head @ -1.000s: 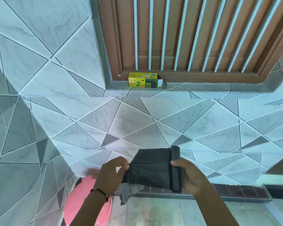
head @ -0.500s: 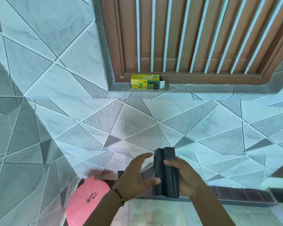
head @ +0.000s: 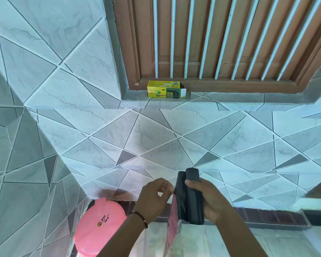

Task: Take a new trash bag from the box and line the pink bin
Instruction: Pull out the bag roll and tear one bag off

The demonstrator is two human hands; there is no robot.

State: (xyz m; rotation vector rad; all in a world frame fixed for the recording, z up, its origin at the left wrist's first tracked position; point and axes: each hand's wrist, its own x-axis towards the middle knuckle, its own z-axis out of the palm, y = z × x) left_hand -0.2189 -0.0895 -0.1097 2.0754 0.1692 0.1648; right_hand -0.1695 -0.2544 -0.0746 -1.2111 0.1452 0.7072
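Tiled wall [head: 119,138] fills most of the view, wooden louvred window [head: 230,38] above. Pink bin [head: 98,225] sits low left against the wall, lid on, not lined yet. Yellow-green trash bag box [head: 165,89] on the window ledge [head: 230,98], end flap open, well apart from the hands. Black trash bag roll [head: 192,195] held upright in front of the wall; one bag's loose end [head: 171,225] hangs down from its left side. Right hand [head: 209,199] wrapped round the roll, fingers closed on it. Left hand [head: 154,197] just left of the roll, thumb and forefinger pinched at the edge of the loose bag; exact contact hard to see.

Step in hand looks like separating one bag from the roll. To do it well: keep the roll gripped firm so it doesn't unspool, find the perforation line, pull sideways with a short snap so it tears clean, not diagonally. Then open the lid before shaking the bag out.
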